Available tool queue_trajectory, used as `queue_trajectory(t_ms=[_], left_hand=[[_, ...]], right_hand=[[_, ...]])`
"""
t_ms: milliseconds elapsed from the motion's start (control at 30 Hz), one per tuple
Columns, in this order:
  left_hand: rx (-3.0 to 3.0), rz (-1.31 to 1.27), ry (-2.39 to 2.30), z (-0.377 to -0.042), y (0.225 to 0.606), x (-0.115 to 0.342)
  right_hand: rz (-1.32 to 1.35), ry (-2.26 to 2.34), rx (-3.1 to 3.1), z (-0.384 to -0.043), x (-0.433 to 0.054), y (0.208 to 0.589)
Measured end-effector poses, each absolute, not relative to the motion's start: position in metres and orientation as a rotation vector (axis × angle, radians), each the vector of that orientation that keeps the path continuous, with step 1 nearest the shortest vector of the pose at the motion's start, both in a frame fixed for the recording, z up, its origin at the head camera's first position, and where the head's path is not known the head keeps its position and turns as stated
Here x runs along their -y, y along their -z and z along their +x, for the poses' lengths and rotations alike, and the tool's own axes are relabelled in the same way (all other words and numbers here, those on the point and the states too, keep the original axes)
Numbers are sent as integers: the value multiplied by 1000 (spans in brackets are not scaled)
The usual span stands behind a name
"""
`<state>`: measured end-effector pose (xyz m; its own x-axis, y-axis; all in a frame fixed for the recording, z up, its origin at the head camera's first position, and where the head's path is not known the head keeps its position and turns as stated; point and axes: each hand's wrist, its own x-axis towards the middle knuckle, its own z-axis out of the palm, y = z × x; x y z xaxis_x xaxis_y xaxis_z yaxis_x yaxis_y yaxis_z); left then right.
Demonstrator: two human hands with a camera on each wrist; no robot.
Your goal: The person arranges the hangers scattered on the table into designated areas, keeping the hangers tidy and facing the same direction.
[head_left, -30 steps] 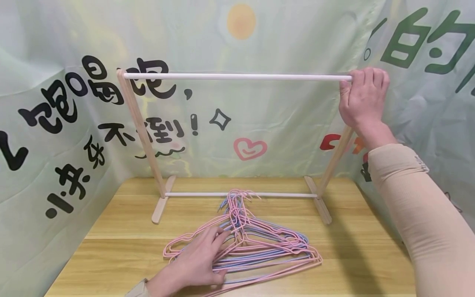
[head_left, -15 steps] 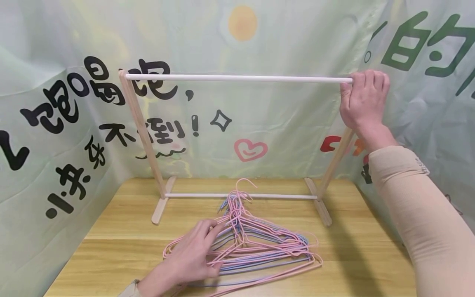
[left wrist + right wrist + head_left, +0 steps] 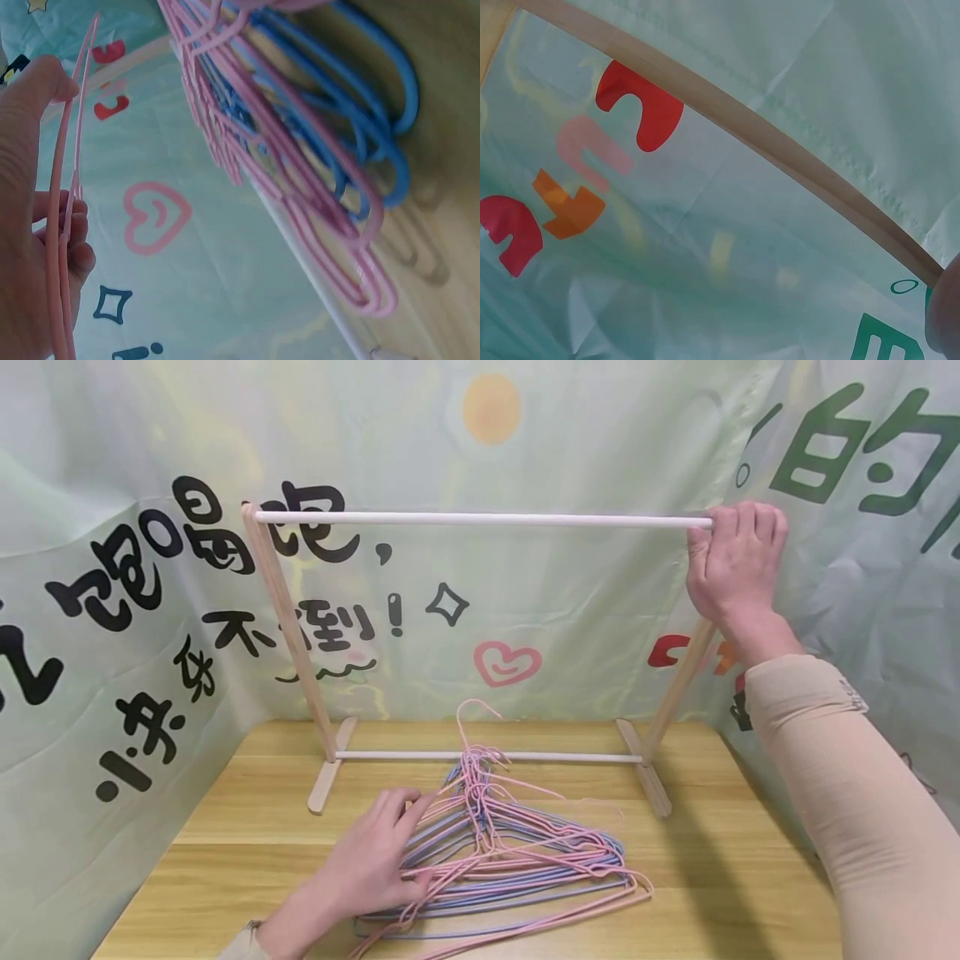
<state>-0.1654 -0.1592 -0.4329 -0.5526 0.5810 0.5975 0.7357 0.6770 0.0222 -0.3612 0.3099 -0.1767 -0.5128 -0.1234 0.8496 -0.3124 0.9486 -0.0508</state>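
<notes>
My left hand (image 3: 375,852) pinches a thin pink clothes hanger (image 3: 56,217) by one side, thumb and fingers on the wire. Its hook stands up above a heap of pink and blue hangers (image 3: 480,793) on the table. In the left wrist view the held hanger is apart from the heap, whose blue hangers (image 3: 397,169) show at the right. My right hand (image 3: 738,560) grips the top right corner of a small clothes rack (image 3: 480,518), fingers over the end of the white rail. Only a bit of that hand (image 3: 945,315) shows in the right wrist view, beside the wooden post (image 3: 780,144).
The wooden table (image 3: 247,827) carries the rack at its back, feet flat and a lower white bar (image 3: 397,755) between them. The heap's hooks overlap that bar. A printed cloth (image 3: 585,618) hangs behind and at both sides.
My left hand has moved left and slightly up, drawing one pink hanger out of the heap so its hook rises higher. My right hand stays on the rack's corner.
</notes>
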Motion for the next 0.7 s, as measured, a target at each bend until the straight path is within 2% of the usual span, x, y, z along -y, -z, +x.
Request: queue_trajectory(t_ms=[700], left_hand=[[2165, -919, 292, -181, 383, 211]], right_hand=[[292, -252, 2124, -361, -309, 177]])
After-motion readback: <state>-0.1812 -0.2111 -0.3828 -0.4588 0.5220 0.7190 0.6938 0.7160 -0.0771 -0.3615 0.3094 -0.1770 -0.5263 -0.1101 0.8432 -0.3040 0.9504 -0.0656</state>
